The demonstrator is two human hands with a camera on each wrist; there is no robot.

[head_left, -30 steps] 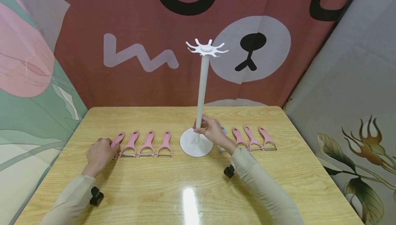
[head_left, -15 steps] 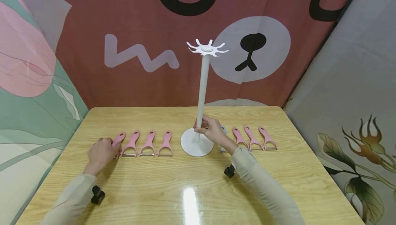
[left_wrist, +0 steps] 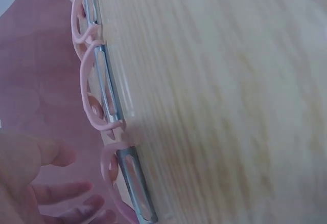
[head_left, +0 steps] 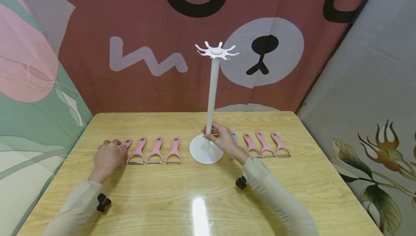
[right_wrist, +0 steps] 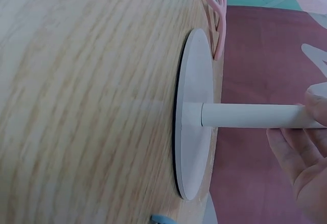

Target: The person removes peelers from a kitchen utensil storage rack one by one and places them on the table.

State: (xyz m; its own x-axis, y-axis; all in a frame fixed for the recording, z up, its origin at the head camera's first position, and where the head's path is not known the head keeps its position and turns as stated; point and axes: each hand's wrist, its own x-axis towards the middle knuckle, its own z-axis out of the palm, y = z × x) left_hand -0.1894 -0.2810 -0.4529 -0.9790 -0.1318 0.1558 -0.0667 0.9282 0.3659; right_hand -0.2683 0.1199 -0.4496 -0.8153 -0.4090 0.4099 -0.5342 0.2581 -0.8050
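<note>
A tall white stand [head_left: 212, 95] with a ring of hooks at its top stands upright on a round base. My right hand [head_left: 224, 140] holds its pole low down, thumb and fingers around it, as the right wrist view also shows. At the left, a row of pink peelers [head_left: 157, 145] lies with handles pointing away. Over the leftmost peeler [head_left: 127, 143] is my left hand [head_left: 107, 159], partly hiding it. In the left wrist view the thumb and fingers [left_wrist: 66, 191] are spread apart, with a gap between them and that peeler's frame [left_wrist: 107, 170].
Right of the stand lie a blue peeler [head_left: 234, 136], mostly behind my right hand, and several pink peelers [head_left: 264, 145]. The wooden table [head_left: 156, 200] ends at a red cloth backdrop [head_left: 156, 95], with patterned cloth at both sides.
The left hand's fingers have loosened and lifted from the leftmost peeler, which stays on the table. My right hand keeps its hold on the stand, which has not moved.
</note>
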